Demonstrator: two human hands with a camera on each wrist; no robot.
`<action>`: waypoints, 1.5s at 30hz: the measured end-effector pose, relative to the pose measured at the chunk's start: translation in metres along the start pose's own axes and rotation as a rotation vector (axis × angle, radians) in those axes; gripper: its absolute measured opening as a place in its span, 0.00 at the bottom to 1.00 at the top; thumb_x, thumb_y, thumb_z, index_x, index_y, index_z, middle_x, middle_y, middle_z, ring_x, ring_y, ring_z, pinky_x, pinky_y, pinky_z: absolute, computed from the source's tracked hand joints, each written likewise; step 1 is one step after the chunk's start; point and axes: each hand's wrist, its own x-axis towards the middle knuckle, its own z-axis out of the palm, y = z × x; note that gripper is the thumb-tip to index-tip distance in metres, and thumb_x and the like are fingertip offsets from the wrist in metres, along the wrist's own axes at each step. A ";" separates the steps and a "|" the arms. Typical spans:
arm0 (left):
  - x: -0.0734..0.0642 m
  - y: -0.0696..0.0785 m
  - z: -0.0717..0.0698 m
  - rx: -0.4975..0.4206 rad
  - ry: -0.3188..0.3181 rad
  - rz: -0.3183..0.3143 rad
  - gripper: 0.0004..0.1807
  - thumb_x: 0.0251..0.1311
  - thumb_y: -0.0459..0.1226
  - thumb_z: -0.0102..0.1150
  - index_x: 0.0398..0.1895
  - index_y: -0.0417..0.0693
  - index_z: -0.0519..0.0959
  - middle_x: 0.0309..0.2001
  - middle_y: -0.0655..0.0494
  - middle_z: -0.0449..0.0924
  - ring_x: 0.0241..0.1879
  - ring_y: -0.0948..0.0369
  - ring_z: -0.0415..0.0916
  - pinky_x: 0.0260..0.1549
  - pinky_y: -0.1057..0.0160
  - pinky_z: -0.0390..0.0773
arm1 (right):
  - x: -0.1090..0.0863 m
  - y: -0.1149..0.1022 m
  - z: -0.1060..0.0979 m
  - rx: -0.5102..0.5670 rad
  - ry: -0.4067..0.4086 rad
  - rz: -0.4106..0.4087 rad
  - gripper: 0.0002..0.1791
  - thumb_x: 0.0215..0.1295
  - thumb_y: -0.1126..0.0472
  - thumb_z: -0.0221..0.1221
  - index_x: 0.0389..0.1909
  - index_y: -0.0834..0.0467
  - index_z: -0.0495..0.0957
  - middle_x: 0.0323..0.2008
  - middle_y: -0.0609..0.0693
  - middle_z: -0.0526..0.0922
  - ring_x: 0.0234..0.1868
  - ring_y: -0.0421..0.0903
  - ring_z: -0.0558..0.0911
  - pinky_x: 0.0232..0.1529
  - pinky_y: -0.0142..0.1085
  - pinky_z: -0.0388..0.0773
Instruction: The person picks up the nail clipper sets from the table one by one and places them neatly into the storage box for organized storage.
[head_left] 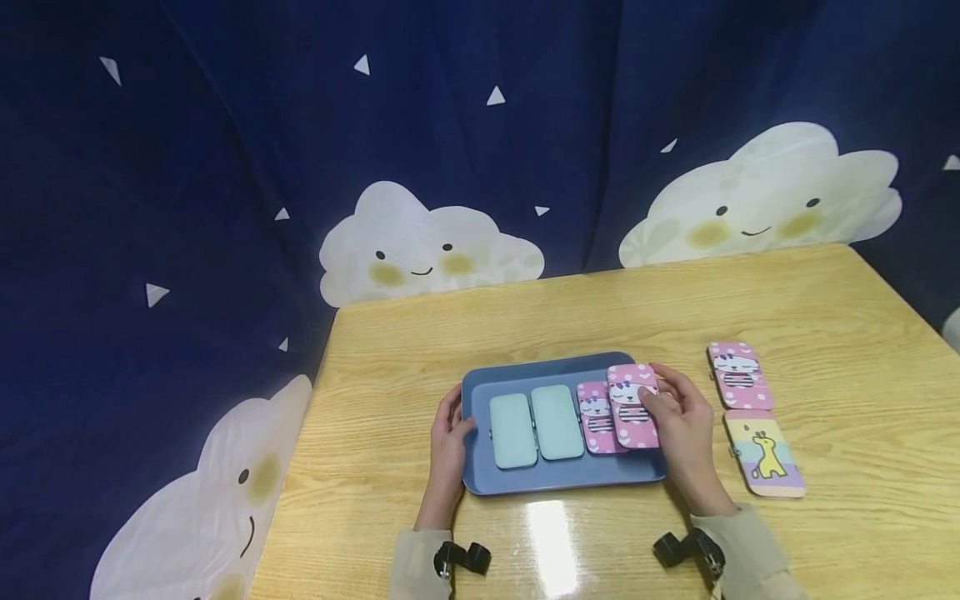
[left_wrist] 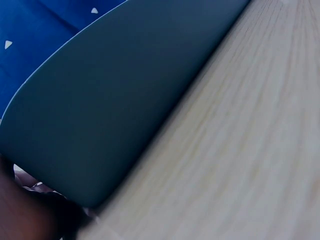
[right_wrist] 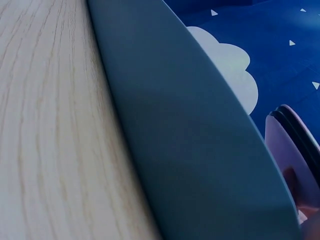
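Observation:
A blue tray (head_left: pixel 525 482) lies on the table with two pale mint cases (head_left: pixel 513 431) side by side in its left half. To their right, a pink cat-print case (head_left: pixel 595 408) lies in the tray, partly covered. My right hand (head_left: pixel 686 429) pinches another pink cat-print case (head_left: pixel 636 421), thumb on its face, above the tray's right end. That held case (right_wrist: pixel 287 145) shows edge-on beyond the tray wall (right_wrist: pixel 195 120) in the right wrist view. At the tray's left end my left hand (head_left: pixel 450 437) grips the side, thumb over the rim.
Right of the tray, a pink cat-print case (head_left: pixel 738 375) and a giraffe-print case (head_left: pixel 765 454) lie end to end on the wooden table (head_left: pixel 840 358). A dark blue curtain (head_left: pixel 450 133) with cloud prints hangs behind the table and at its left.

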 end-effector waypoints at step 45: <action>0.001 0.000 0.000 -0.007 0.000 0.011 0.32 0.62 0.23 0.45 0.72 0.40 0.63 0.70 0.42 0.64 0.72 0.50 0.58 0.68 0.52 0.58 | -0.002 -0.003 0.003 -0.016 -0.023 -0.006 0.22 0.63 0.74 0.59 0.59 0.66 0.76 0.35 0.45 0.82 0.28 0.34 0.80 0.29 0.24 0.76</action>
